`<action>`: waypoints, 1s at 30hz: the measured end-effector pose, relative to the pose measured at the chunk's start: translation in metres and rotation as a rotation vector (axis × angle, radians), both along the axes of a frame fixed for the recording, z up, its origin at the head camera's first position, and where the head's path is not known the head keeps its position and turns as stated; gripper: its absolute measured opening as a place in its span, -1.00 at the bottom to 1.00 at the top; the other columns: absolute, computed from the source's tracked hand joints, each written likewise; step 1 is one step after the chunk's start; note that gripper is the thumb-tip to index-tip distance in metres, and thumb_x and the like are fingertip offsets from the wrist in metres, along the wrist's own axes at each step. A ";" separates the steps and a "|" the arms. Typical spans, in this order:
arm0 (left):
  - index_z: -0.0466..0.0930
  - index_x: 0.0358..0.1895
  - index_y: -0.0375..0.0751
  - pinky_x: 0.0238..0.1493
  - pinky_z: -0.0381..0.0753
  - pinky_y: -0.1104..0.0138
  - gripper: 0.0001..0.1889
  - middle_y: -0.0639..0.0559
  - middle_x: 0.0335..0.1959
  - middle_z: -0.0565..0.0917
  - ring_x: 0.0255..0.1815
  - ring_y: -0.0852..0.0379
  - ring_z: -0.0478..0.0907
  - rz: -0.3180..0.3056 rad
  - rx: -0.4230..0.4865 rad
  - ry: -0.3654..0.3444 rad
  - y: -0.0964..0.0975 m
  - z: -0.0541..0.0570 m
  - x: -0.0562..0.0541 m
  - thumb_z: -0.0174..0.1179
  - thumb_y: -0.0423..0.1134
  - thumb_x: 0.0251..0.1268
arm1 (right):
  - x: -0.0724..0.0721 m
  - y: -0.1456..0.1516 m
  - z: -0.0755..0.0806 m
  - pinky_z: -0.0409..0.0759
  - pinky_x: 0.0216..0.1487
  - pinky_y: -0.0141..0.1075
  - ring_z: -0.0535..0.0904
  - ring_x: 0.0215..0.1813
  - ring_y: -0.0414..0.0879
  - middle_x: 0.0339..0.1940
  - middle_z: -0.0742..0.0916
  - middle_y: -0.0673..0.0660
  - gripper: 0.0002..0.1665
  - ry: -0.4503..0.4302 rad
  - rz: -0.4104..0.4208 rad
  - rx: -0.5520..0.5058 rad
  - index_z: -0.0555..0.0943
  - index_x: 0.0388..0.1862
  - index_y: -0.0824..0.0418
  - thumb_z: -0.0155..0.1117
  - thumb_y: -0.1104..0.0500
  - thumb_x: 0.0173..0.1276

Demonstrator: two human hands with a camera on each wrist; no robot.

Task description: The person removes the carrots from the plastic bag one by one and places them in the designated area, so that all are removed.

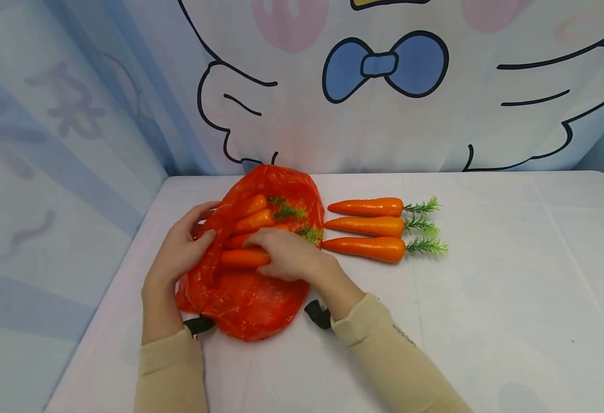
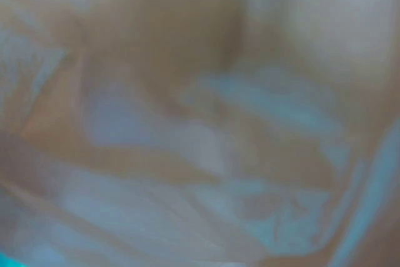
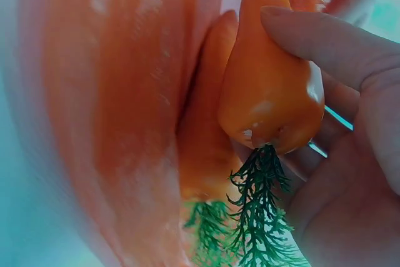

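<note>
A red plastic bag lies with its mouth spread, several orange carrots with green tops inside. At its left rim my left hand grips the plastic, thumb in front and fingers partly hidden behind the film. My right hand holds a carrot over the bag's opening, thumb on one side and fingers beneath. That carrot's leafy top hangs toward the right wrist camera. Beside it in that view is another carrot, next to the bag's wall. The left wrist view is only blurred, crumpled film.
Three carrots lie in a row on the white table, right of the bag, tops pointing right. Dark straps show near both wrists. A printed curtain stands behind the table, and another hangs at the left.
</note>
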State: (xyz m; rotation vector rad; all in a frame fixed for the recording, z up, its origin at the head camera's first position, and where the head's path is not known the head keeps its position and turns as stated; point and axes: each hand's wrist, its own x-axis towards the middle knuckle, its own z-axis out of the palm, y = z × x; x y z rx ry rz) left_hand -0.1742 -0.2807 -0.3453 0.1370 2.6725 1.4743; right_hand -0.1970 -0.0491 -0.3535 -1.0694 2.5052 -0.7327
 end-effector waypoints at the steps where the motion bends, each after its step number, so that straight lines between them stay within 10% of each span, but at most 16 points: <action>1: 0.24 0.55 0.00 0.22 0.50 -0.10 -0.42 -0.16 0.35 0.43 0.23 -0.18 0.44 0.001 -0.002 -0.003 0.000 0.000 0.000 0.01 -0.32 0.51 | 0.000 0.001 0.002 0.45 0.33 -0.19 0.47 0.30 -0.07 0.28 0.60 0.03 -0.42 -0.003 -0.006 -0.002 0.55 0.35 0.12 0.43 0.14 0.36; 30: 0.25 0.54 0.00 0.26 0.46 -0.13 -0.43 -0.17 0.34 0.44 0.21 -0.19 0.44 0.005 -0.014 0.007 -0.001 -0.002 -0.001 0.02 -0.32 0.51 | -0.002 0.063 0.018 0.42 0.35 -0.10 0.43 0.35 -0.02 0.30 0.59 0.07 -0.48 0.048 -0.129 -0.031 0.57 0.31 0.16 0.36 0.21 0.37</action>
